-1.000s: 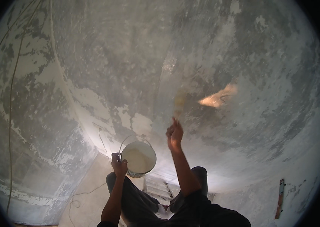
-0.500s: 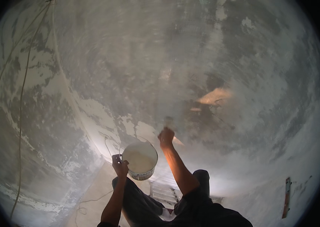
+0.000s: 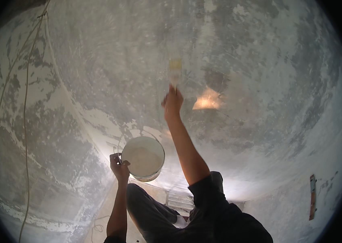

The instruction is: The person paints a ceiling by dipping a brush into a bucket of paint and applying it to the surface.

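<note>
My right hand [image 3: 173, 104] is closed round the handle of a paintbrush [image 3: 175, 67], arm stretched forward. The pale yellowish bristles point up and lie against or very near the patchy grey-white wall [image 3: 130, 69]; which of the two I cannot tell. At lower left my left hand [image 3: 119, 167] grips the rim of a round bucket [image 3: 156, 175], thumb at the edge. Pale, whitish liquid [image 3: 142, 156] fills part of the bucket, and its thin wire handle stands up by my fingers.
Below my legs is a slatted, ladder-like thing [image 3: 179, 201]. Cords [image 3: 26, 101] hang down the left wall. A narrow brown-and-grey strip [image 3: 312, 197] is on the wall at lower right. Thin cable [image 3: 98, 227] lies on the floor. Warm light [image 3: 208, 100] falls on the wall.
My right hand has moved up and away from the bucket, carrying the brush higher on the wall. The bucket and left hand sit slightly higher and more to the left in view.
</note>
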The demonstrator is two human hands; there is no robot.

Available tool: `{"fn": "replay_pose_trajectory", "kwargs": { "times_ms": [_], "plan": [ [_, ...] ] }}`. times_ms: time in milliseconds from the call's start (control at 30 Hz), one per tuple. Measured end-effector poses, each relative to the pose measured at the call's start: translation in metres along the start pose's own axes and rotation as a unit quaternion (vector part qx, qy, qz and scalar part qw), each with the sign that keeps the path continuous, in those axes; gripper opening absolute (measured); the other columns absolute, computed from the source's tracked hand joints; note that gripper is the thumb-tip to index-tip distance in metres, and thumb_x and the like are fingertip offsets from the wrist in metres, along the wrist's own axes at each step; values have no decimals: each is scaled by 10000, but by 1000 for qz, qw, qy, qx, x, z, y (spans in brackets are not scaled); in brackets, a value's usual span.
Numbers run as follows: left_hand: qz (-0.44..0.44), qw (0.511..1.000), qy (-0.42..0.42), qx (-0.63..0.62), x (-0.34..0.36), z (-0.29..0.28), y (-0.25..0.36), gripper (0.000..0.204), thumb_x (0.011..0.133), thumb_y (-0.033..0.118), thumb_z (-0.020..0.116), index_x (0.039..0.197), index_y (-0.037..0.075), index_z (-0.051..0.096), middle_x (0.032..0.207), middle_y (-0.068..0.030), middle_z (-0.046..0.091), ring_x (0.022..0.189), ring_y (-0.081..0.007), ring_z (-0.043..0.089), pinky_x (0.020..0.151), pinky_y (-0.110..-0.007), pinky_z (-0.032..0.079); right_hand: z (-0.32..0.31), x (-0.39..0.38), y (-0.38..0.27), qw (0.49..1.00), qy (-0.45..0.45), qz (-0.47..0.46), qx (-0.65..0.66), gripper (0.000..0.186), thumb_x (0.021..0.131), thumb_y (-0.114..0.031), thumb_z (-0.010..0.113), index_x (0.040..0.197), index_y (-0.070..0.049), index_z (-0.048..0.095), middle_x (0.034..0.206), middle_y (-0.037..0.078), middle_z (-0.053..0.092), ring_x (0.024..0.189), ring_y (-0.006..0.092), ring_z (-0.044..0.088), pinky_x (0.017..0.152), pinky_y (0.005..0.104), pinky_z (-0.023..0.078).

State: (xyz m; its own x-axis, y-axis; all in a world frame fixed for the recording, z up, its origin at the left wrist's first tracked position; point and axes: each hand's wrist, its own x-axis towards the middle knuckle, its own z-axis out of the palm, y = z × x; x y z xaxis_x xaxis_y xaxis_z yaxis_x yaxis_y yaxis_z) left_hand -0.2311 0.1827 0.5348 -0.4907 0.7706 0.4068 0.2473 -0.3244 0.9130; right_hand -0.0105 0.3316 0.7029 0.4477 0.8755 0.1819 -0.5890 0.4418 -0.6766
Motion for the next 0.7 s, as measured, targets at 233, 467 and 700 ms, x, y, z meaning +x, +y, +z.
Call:
{"fn": "replay_pose_trajectory", "kwargs": {
  "times_ms": [233,467,700],
  "plan": [
    [14,1000,-7,16,-18,-22,16,393,546,-48,563,931,21,533,618,2,411,538,-99,384,488,-249,340,-159,-79,172,969,139,196,-59,250,933,-246,533,731,-109,477,525,-40,352,368,85,336,327,297,299],
    [55,996,-49,56,-17,-35,16,384,537,-17,571,918,19,543,653,3,404,557,-110,382,496,-261,354,-261,-75,256,898,267,333,-107,145,873,-208,533,860,-66,508,661,60,460,449,189,435,364,335,341],
    [36,995,-40,83,-20,-41,0,396,518,-39,585,908,18,549,668,11,389,566,-106,357,505,-254,328,-113,-53,111,977,70,196,-34,267,900,-185,540,679,-149,396,523,-43,340,392,81,319,363,270,248]
  ]
}}
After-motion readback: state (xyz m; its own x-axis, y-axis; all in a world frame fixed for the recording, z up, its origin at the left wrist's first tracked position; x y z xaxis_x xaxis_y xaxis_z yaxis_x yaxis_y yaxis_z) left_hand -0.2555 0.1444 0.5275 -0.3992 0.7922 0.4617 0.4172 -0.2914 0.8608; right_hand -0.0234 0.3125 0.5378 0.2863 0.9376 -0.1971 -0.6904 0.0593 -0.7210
